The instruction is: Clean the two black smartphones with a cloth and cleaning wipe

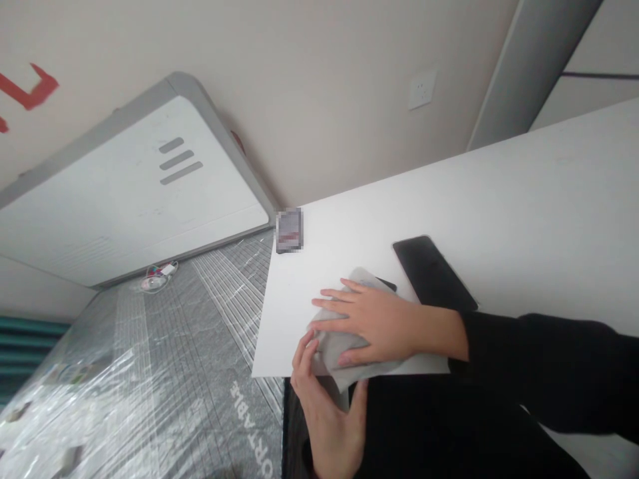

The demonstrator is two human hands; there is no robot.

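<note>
My right hand (377, 324) lies flat with spread fingers on a thin grey cloth (332, 349) near the front edge of the white table. Below it, my left hand (329, 416) curls its fingers and thumb around the cloth's near end, which hangs partly over the edge. A dark corner of a flat thing (387, 284) shows beside the cloth; the rest of it is hidden. Just beyond my right wrist rests a black smartphone (434, 273), dark side up.
A small blurred-out box (289, 231) sits at the table's far left corner. Left of the white table (524, 219) is a plastic-covered mattress (200, 372) with a white headboard (130, 179). Cables (158, 276) lie on the mattress. The wall bears a socket (423, 90).
</note>
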